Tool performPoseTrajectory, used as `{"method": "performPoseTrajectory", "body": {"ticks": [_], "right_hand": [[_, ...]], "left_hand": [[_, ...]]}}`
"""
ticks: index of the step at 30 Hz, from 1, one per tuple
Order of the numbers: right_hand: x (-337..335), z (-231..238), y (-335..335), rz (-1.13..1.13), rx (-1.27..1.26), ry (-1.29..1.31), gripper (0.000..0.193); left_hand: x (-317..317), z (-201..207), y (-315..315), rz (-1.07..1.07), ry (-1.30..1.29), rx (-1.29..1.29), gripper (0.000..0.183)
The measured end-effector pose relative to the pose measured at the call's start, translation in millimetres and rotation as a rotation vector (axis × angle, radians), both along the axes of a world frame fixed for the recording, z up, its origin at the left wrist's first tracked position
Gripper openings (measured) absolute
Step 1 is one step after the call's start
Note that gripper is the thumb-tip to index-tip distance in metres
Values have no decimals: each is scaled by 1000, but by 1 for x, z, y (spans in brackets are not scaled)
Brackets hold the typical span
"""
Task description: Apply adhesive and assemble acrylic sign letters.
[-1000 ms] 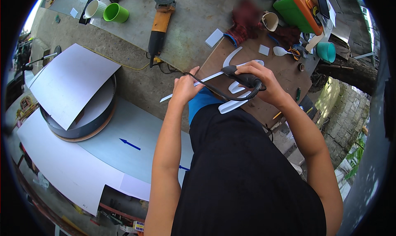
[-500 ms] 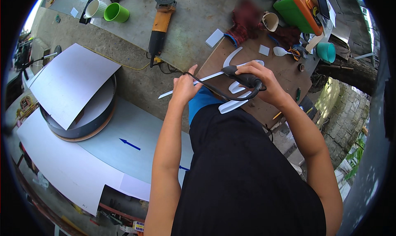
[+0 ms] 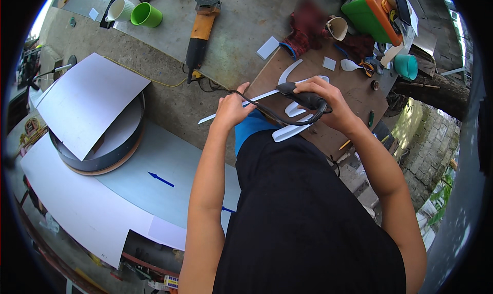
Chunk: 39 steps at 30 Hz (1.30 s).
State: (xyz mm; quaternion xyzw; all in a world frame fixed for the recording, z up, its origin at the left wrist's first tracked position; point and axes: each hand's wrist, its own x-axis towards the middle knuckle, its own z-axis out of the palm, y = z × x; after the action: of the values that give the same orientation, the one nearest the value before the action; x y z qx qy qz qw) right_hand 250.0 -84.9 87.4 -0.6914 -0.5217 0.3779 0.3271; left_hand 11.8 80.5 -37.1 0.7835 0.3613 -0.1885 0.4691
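Observation:
My right hand [image 3: 333, 103] is wrapped round a black corded hand tool [image 3: 307, 98], whose exact kind I cannot make out. Its thick cord [image 3: 272, 116] loops from the handle across to my left hand [image 3: 232, 109]. That hand is closed on a narrow white strip [image 3: 208, 118], which sticks out to the left of it and runs right toward the tool's front. Beneath the tool lies a curved white band piece [image 3: 291, 133], partly hidden by my right hand and the cord. Another white curved end [image 3: 288, 70] shows beyond the tool, on the brown board [image 3: 354, 93].
An angle grinder [image 3: 200, 37] lies on the grey metal table, beside a green cup [image 3: 146, 15]. To the left, a round dark-rimmed form [image 3: 102, 163] carries a white sheet [image 3: 95, 98]. A teal cup [image 3: 406, 67] and an orange-green box [image 3: 367, 14] stand at the right.
Almost nothing differs. My left hand and the strip's left end have shifted very slightly; both hands keep their hold.

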Motion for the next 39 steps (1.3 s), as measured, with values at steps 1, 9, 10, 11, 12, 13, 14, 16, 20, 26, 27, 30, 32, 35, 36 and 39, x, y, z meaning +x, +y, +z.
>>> {"method": "performPoseTrajectory", "body": {"ticks": [1, 9, 10, 11, 12, 13, 14, 16, 20, 26, 27, 30, 32, 35, 36, 39], "right_hand": [[0, 1, 0, -1, 4, 4, 49], [1, 0, 0, 3, 1, 7, 50], [1, -1, 0, -2, 4, 14, 51], [1, -1, 0, -2, 4, 14, 51], [1, -1, 1, -2, 10, 16, 51], [1, -1, 1, -3, 16, 18, 51], [1, -1, 0, -3, 16, 18, 51], [1, -1, 0, -5, 7, 12, 51], [1, -1, 1, -5, 13, 9, 50], [2, -1, 2, -1, 20, -27, 49], [3, -1, 2, -1, 29, -24, 49], [2, 0, 3, 6, 33, -28, 49], [3, 1, 4, 13, 28, -36, 49], [3, 1, 4, 11, 33, -18, 49], [3, 1, 3, 12, 34, -18, 49], [3, 1, 4, 11, 32, -20, 48]], "left_hand": [[1, 1, 1, 0, -1, 0, 75], [-2, -4, 3, 24, 6, -40, 66], [-2, -4, 4, 24, 6, -40, 66], [-1, -4, 4, 19, 15, -41, 65], [-1, -3, 5, 14, 25, -41, 64], [-1, -2, 5, 15, 26, -42, 64], [-1, -2, 5, 12, 24, -38, 64], [-1, -2, 5, 10, 22, -35, 64], [-2, -3, 6, 13, 12, -33, 64], [-2, -4, 6, 25, -3, -38, 62], [-3, -4, 5, 26, -8, -35, 61], [-4, -2, 5, 43, -20, -29, 59], [-2, 0, 5, 44, -20, -32, 59], [-3, 0, 5, 44, -24, -34, 59], [-3, -1, 5, 40, -30, -34, 59], [-4, -2, 4, 49, -42, -36, 59]]}}
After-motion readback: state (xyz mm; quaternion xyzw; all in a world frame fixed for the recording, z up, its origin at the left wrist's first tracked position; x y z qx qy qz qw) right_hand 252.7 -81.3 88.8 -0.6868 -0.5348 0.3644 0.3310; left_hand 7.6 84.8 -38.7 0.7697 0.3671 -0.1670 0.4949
